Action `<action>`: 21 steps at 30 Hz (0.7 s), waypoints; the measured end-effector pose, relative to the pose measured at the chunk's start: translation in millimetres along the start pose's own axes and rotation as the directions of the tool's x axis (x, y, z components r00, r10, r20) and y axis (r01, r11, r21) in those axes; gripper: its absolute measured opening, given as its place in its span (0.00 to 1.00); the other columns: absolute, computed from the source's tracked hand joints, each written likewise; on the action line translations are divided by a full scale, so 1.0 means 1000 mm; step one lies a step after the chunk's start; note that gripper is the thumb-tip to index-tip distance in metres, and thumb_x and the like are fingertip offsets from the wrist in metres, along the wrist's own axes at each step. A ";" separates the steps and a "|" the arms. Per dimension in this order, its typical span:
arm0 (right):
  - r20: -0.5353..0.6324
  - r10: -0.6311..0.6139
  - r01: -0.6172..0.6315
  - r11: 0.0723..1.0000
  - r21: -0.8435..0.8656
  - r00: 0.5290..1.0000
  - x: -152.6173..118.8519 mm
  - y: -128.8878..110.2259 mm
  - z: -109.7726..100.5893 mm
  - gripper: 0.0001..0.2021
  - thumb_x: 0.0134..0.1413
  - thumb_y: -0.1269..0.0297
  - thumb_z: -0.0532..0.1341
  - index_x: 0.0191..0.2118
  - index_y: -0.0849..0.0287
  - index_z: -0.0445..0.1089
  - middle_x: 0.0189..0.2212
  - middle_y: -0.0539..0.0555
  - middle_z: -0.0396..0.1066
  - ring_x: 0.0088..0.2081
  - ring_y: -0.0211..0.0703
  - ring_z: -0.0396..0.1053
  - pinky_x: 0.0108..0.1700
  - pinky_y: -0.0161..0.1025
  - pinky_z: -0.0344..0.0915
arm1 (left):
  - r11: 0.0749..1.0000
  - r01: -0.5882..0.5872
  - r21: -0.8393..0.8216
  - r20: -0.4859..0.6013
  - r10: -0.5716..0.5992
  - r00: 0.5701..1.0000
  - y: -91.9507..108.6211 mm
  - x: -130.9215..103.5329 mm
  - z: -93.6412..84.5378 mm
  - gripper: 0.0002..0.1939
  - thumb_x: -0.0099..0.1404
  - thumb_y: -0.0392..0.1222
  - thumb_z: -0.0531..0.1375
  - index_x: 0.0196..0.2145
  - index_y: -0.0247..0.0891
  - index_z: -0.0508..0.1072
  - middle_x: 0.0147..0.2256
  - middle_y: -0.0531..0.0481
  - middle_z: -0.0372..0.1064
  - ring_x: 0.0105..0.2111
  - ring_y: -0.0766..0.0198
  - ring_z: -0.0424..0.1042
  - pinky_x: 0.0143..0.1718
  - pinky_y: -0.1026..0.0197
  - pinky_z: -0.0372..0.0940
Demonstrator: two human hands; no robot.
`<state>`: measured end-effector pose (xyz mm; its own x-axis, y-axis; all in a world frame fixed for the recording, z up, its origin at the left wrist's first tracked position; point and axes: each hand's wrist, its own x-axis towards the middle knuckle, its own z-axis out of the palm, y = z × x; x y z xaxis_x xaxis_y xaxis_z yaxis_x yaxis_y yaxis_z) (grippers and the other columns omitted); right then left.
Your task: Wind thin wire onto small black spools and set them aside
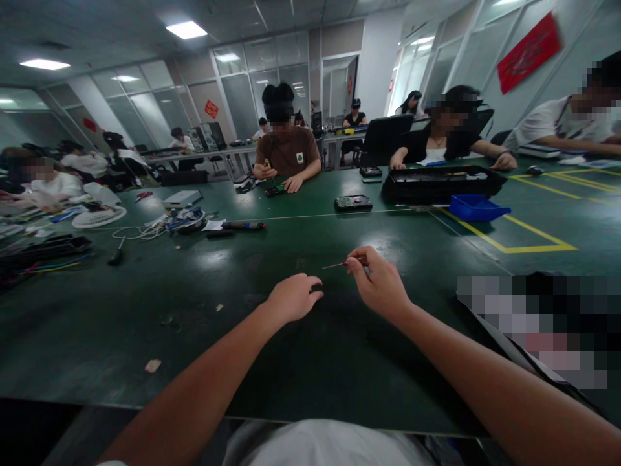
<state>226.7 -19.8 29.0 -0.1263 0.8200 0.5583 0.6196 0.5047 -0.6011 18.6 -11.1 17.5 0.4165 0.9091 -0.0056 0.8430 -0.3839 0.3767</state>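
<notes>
Pinched in my right hand (381, 281) is a small screwdriver (334, 266) with a red handle. Its thin metal shaft points left, over the green tabletop. My left hand (295, 298) is just left of it and closer to me, with the fingers curled. A small dark thing (316, 287) shows between its thumb and fingers, too unclear to name. The shaft tip is apart from the left hand.
A hard drive (353, 203) lies ahead, near a blue bin (478, 208) and a long black tray (441, 184). At left are an electric screwdriver (242, 225), a dark-handled screwdriver (116, 254) and cables. A person in brown (288, 152) works opposite.
</notes>
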 end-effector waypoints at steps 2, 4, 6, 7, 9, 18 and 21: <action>-0.001 0.002 -0.002 1.000 0.004 1.000 0.000 0.000 0.000 0.05 0.65 0.63 0.54 0.40 0.56 0.65 0.28 0.52 0.74 0.30 0.44 0.73 0.34 0.40 0.64 | 0.998 0.014 0.053 0.014 -0.014 1.000 0.001 0.002 0.005 0.15 0.64 0.46 0.62 0.48 0.44 0.77 0.43 0.42 0.74 0.41 0.48 0.74 0.38 0.55 0.67; -0.004 0.004 -0.004 1.000 0.012 1.000 0.000 0.000 0.000 0.05 0.64 0.63 0.54 0.40 0.56 0.65 0.28 0.52 0.74 0.30 0.44 0.73 0.34 0.39 0.64 | 0.998 0.027 0.060 0.028 -0.029 0.999 0.001 0.003 0.006 0.13 0.63 0.44 0.63 0.46 0.44 0.77 0.42 0.42 0.73 0.41 0.48 0.74 0.39 0.55 0.67; -0.004 0.003 -0.003 1.000 0.016 1.000 0.000 0.000 0.000 0.05 0.65 0.63 0.54 0.40 0.56 0.65 0.27 0.52 0.73 0.29 0.44 0.72 0.34 0.39 0.63 | 0.997 0.033 0.067 0.043 -0.036 0.998 0.001 0.003 0.004 0.11 0.64 0.45 0.62 0.44 0.43 0.77 0.41 0.43 0.73 0.41 0.49 0.73 0.39 0.55 0.66; -0.003 0.001 -0.001 1.000 0.017 1.000 0.000 0.000 0.001 0.05 0.65 0.62 0.54 0.40 0.56 0.65 0.27 0.52 0.73 0.29 0.44 0.72 0.34 0.39 0.63 | 0.997 0.030 0.067 0.051 -0.034 0.998 0.001 0.003 0.002 0.11 0.64 0.46 0.62 0.44 0.43 0.77 0.42 0.44 0.73 0.41 0.50 0.73 0.40 0.55 0.66; 0.002 -0.002 0.001 1.000 0.019 1.000 0.000 0.000 0.001 0.06 0.65 0.62 0.54 0.40 0.56 0.65 0.27 0.51 0.73 0.28 0.43 0.72 0.33 0.38 0.63 | 0.999 0.032 0.027 0.052 -0.033 0.998 -0.003 0.001 -0.003 0.12 0.65 0.48 0.61 0.44 0.43 0.77 0.42 0.45 0.74 0.42 0.52 0.73 0.40 0.56 0.65; 0.033 0.007 -0.008 0.999 0.041 0.999 -0.001 0.002 0.003 0.07 0.66 0.61 0.53 0.40 0.56 0.65 0.27 0.51 0.73 0.30 0.43 0.72 0.35 0.38 0.63 | 0.837 0.219 -0.502 -0.078 -0.296 0.952 -0.078 -0.012 -0.047 0.18 0.63 0.50 0.61 0.46 0.39 0.78 0.34 0.47 0.74 0.27 0.63 0.69 0.30 0.61 0.62; 0.045 0.014 -0.016 0.999 0.044 0.999 -0.001 0.003 0.004 0.07 0.66 0.61 0.53 0.40 0.56 0.65 0.27 0.52 0.73 0.30 0.43 0.72 0.34 0.38 0.62 | 0.633 0.275 -0.724 -0.105 -0.495 0.863 -0.119 -0.032 -0.071 0.19 0.62 0.47 0.61 0.47 0.36 0.76 0.38 0.45 0.73 0.26 0.67 0.66 0.24 0.66 0.56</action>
<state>225.7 -18.5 24.7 -0.1524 0.8384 0.5233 0.5865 0.5029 -0.6349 -119.3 17.2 38.2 -0.0939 0.9912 -0.0936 0.4013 0.1237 0.9075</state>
